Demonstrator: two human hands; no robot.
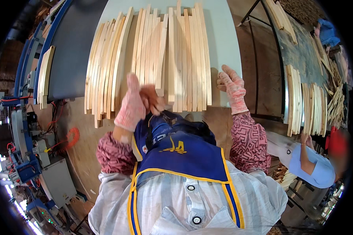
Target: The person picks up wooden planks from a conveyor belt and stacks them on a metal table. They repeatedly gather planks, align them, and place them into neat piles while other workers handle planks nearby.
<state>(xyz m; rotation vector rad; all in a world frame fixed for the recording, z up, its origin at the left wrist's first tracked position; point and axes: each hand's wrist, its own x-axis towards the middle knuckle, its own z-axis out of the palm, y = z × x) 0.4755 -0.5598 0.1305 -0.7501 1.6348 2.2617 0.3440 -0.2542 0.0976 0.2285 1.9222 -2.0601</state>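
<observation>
Many pale wooden strips (145, 51) lie side by side on a light-coloured table (225, 35), their near ends uneven. One strip (161, 58) rests slightly askew over its neighbours in the middle. My left hand (135, 102), in a pink-and-white glove with bare fingertips, is over the near ends of the strips, left of centre. Its thumb stands apart from the bent fingers, which are a little blurred; I see nothing held. To the right of the strips, my right hand (232, 87), gloved alike, hovers by the table's right side with loosely bent fingers and nothing in them.
On the left is a dark conveyor belt (76, 43) with a small stack of strips (46, 76) at its edge. Machinery with a red coiled hose (71, 137) stands nearer. At right, another table (298, 51) carries wood strips (313, 107), with a person in light blue (312, 162) beside it.
</observation>
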